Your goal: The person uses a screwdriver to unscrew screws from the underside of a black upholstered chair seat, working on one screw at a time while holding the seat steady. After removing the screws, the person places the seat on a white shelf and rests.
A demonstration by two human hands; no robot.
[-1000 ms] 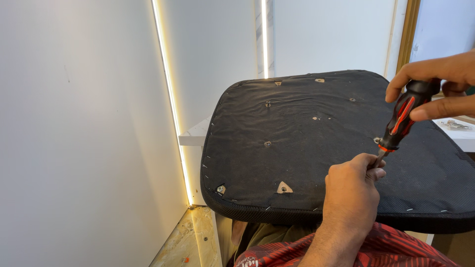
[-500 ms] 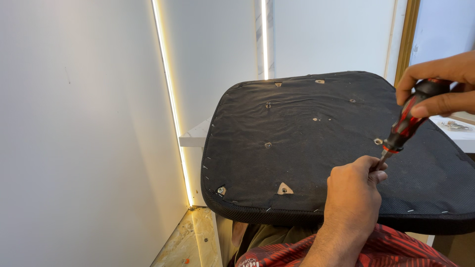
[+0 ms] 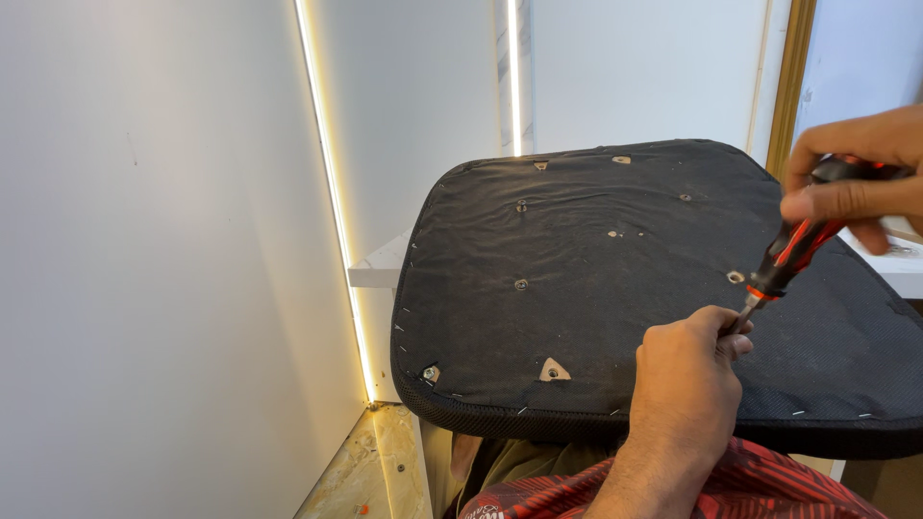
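We log the seat pad (image 3: 596, 279) lying underside up across our lap, black fabric stapled round its rim, its far edge resting toward a white ledge (image 3: 380, 267). Our right hand (image 3: 856, 168) is closed round the red-and-black handle of the screwdriver (image 3: 793, 252), thumb and fingers wrapped tight (the handle end is blurred, so the exact grip is hard to read). Our left hand (image 3: 687, 384) is curled near the shaft's lower end, fingertips pinched about the tip where it meets the pad; whether a screw sits between them we cannot tell. We judge the step in hand to be seating the tip at a fixing point near the right side of the pad, just below a metal insert (image 3: 735, 277). The next move calls for keeping the shaft steady and square while turning. Other inserts (image 3: 520, 284) and two triangular cut-outs (image 3: 553, 369) dot the fabric. No packages, labels or signs show; only pale wall panels and a lit strip (image 3: 332, 202).
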